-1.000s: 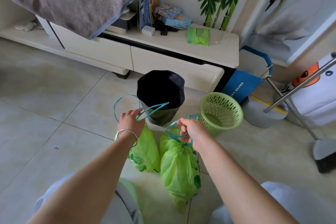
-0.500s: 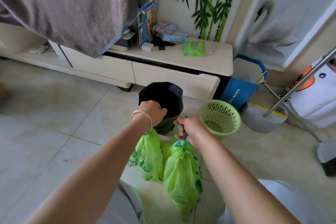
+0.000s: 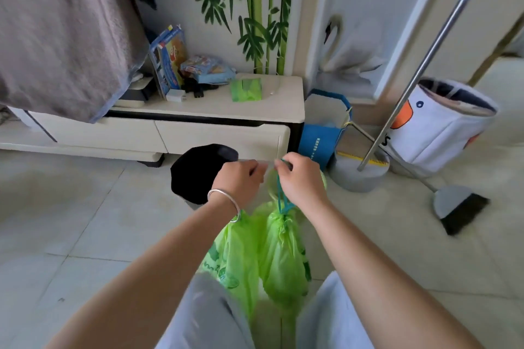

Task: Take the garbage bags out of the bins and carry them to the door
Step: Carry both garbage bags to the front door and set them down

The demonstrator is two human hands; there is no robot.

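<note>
Bright green garbage bags [image 3: 272, 258] with darker green print, seemingly teal drawstrings [image 3: 280, 201]; black bin [image 3: 195, 173].

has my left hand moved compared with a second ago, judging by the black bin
Yes. The left hand was at the black bin's left edge; now it overlaps the bin's right side, close beside the right hand.

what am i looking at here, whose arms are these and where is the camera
There is no machine here. The camera sits on a person's head and looks forward and down, so the two bare arms are that person's own. The left hand, with a bracelet on its wrist, and the right hand are raised close together, each closed on a drawstring. Two full green garbage bags hang below them. Behind the hands on the tiled floor stands a black bin. A broom leans at the right, beside a low white cabinet.
</note>
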